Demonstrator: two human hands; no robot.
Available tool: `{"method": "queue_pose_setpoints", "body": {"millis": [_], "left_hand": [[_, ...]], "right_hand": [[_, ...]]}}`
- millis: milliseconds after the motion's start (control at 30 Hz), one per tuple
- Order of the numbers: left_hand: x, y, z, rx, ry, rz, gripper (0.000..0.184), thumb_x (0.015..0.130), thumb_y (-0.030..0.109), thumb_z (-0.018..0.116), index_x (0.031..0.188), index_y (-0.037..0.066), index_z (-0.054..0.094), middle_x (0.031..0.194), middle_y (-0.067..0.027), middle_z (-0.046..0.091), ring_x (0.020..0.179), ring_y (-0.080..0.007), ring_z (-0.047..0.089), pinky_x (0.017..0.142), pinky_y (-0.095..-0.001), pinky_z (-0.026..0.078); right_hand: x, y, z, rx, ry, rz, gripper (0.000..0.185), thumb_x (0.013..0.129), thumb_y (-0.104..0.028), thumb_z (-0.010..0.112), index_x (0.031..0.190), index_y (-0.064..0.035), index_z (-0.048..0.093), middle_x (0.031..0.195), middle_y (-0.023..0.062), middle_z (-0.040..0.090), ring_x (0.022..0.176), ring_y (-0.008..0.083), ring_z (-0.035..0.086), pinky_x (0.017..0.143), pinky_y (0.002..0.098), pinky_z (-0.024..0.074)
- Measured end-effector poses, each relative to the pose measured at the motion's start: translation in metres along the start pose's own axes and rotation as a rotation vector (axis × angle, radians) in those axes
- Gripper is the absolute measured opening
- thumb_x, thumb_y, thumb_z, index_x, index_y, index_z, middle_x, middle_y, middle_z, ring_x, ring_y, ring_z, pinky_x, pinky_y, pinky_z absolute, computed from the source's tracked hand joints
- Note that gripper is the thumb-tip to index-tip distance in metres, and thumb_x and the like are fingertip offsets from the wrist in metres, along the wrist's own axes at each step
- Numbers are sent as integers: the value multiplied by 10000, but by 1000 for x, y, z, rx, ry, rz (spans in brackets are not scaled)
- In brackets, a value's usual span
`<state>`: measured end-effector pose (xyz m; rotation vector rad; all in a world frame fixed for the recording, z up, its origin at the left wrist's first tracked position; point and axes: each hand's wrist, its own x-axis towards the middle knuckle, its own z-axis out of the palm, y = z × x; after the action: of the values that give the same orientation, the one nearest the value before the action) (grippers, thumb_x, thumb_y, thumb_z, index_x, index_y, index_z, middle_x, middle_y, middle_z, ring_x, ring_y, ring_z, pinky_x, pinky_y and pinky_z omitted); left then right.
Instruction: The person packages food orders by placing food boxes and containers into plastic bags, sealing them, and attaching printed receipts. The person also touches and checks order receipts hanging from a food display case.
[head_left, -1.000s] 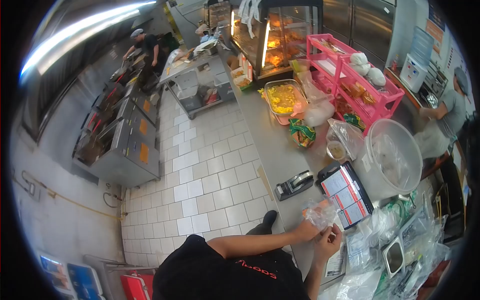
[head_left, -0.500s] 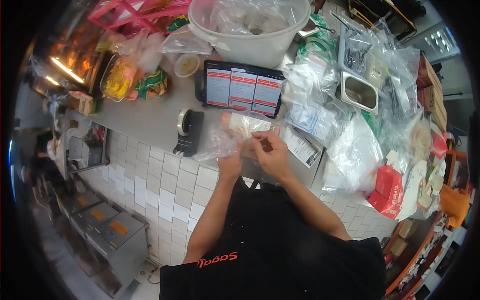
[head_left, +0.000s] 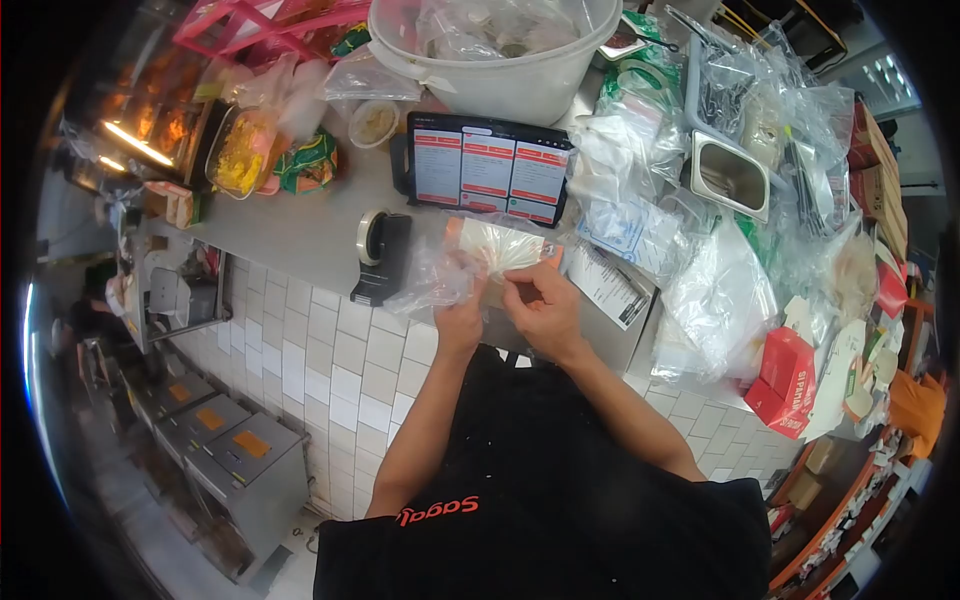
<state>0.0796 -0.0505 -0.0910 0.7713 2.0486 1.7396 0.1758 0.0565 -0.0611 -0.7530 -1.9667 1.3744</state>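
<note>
Just in front of a tablet (head_left: 487, 165), both hands are on a clear plastic bag (head_left: 432, 282) at the counter's near edge. Inside or beneath its crinkled film shows a white and orange packet (head_left: 500, 243); I cannot tell which. My left hand (head_left: 460, 318) is closed round the gathered plastic, its fingertips partly covered by film. Close on its right, my right hand (head_left: 545, 312) has thumb and forefinger pinched at the bag's gathered part, with the other fingers curled. A black tape dispenser (head_left: 382, 262) with a tape roll stands left of the bag.
A large white tub (head_left: 490, 85) stands behind the tablet. Printed receipts (head_left: 607, 288), plastic bags (head_left: 715, 300) and a steel container (head_left: 731, 172) crowd the right side. A red box (head_left: 782, 382) sits near the right edge. Yellow food (head_left: 240, 165) fills a tray at left.
The camera view has shifted slightly. The packet's white and orange surface shows more plainly under the film, while both hands stay closed on the bag in nearly the same place.
</note>
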Motion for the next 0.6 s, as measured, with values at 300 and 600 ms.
{"method": "queue_pose_setpoints", "body": {"millis": [300, 600], "left_hand": [[4, 14, 5, 40, 66, 16, 226, 917, 64, 620, 1110, 2, 520, 1054, -44, 504, 1003, -149, 489, 901, -284, 398], [5, 18, 5, -15, 65, -2, 233, 909, 69, 629, 1107, 4, 525, 1057, -46, 510, 999, -149, 490, 901, -285, 398]], "right_hand": [[1, 1, 2, -3, -10, -18, 99, 806, -9, 689, 901, 11, 670, 798, 81, 663, 681, 112, 655, 599, 234, 517], [1, -2, 1, -10, -1, -34, 97, 798, -13, 694, 892, 4, 675, 789, 77, 656, 667, 119, 655, 586, 237, 516]]}}
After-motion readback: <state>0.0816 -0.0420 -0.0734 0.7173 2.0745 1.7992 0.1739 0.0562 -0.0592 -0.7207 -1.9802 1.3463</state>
